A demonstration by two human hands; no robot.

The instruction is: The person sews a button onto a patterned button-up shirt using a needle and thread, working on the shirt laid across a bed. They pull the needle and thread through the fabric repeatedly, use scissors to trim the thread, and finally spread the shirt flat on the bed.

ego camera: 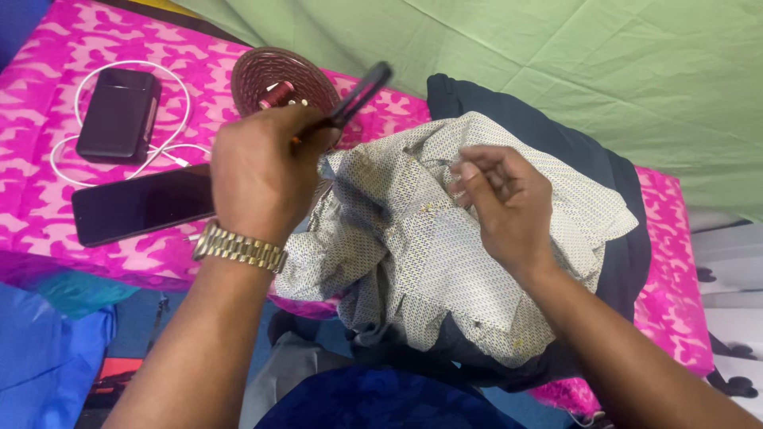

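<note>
Nearest the camera, blue cloth (373, 401) is lying in the lap, just below the shirt (421, 254), a pale, finely dotted garment that is bunching in a heap at the near edge of the pink cover (56, 56). A dark garment (572, 151) is lying under the shirt and showing past its far and right sides.

The left hand (262, 171), with a gold watch (238, 246) at its wrist, is hovering over the shirt's left edge. Its fingers are curling tight into a fist around a pair of dark scissors (358, 95), whose blurred blades are pointing up and away to the right, above the shirt's far left corner.

The right hand (501, 199) is resting on the middle of the shirt. Its fingertips are pressing together, pinching at something small against the cloth; what they are pinching is too small to tell.

Left of the shirt, a black phone (143, 202) is lying flat on the cover, partly behind the left hand. Farther left and beyond it, a dark power bank (119, 111) is sitting inside a loop of white cable (171, 75). Beyond the shirt's far left corner, a round maroon basket (274, 71) is holding a red thread spool (278, 94). Farthest off, behind the shirt, a green sheet (556, 56) is hanging.
</note>
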